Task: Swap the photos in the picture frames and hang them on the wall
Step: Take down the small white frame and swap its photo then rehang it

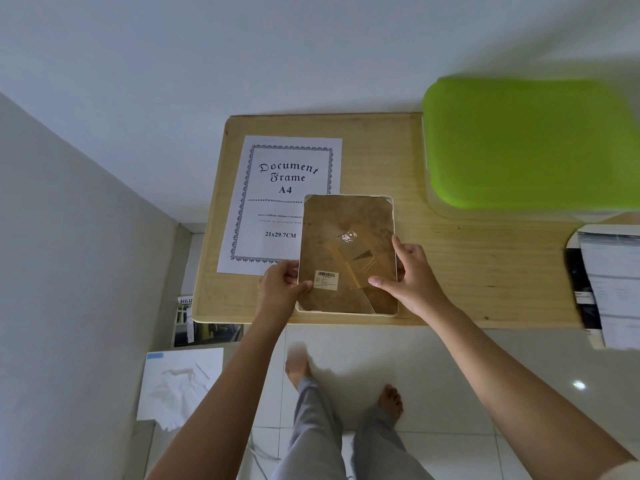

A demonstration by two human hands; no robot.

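White-rimmed picture frame [346, 244], brown backing up, at near edge of pale wooden table [467, 271]. Left hand [280, 289] grips its left rim, right hand [412, 275] its right rim. White printed A4 sheet [277, 202] on table, partly under frame.

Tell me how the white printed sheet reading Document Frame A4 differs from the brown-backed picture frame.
The white printed sheet bears black lettering and an ornate border; the brown-backed picture frame shows mottled board with a barcode label. The sheet lies flat, ungripped; the left hand and right hand grip the frame's sides. The frame covers the sheet's corner. Both are rectangles over the wooden table.
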